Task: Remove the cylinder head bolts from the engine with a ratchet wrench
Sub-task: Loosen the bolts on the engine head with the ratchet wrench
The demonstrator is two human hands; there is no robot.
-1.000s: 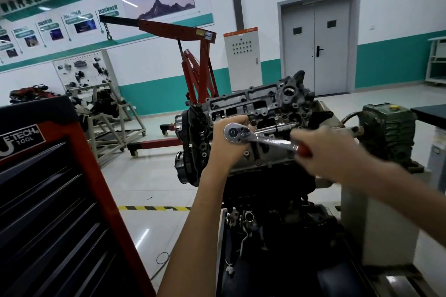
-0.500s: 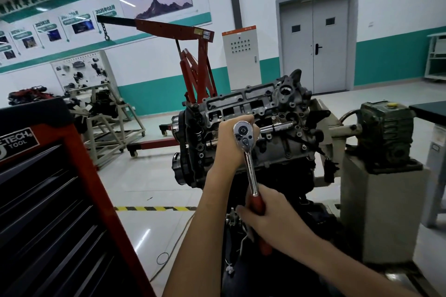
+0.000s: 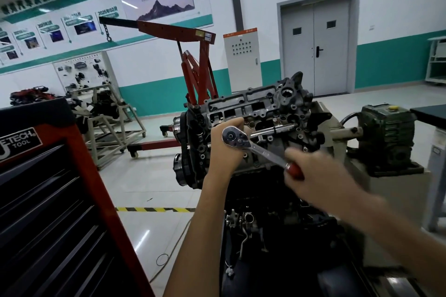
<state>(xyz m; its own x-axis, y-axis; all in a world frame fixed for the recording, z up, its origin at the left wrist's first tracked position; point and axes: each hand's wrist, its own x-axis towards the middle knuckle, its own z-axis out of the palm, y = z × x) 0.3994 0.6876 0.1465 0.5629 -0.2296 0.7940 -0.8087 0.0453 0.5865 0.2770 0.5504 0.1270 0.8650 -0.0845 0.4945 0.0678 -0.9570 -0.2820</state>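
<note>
The engine point(image 3: 263, 113) is mounted on a stand in front of me, its grey cylinder head tilted toward me. A chrome ratchet wrench point(image 3: 251, 144) with a red handle is set against the head. My left hand point(image 3: 228, 149) wraps around behind the ratchet's round head and steadies it; what it grips under the head is hidden. My right hand point(image 3: 316, 176), blurred by motion, grips the red handle at the lower right, and the handle points down and to the right. The bolt under the ratchet is hidden.
A red and black tool cabinet point(image 3: 55, 200) stands close at my left. The stand's green gearbox point(image 3: 386, 137) sits to the right of the engine. A red engine hoist point(image 3: 193, 65) stands behind, with another engine stand point(image 3: 103, 118) at the back left.
My right hand swung the ratchet handle from pointing right to straight down, and now back up toward the lower right. My left hand stayed at the ratchet head.
</note>
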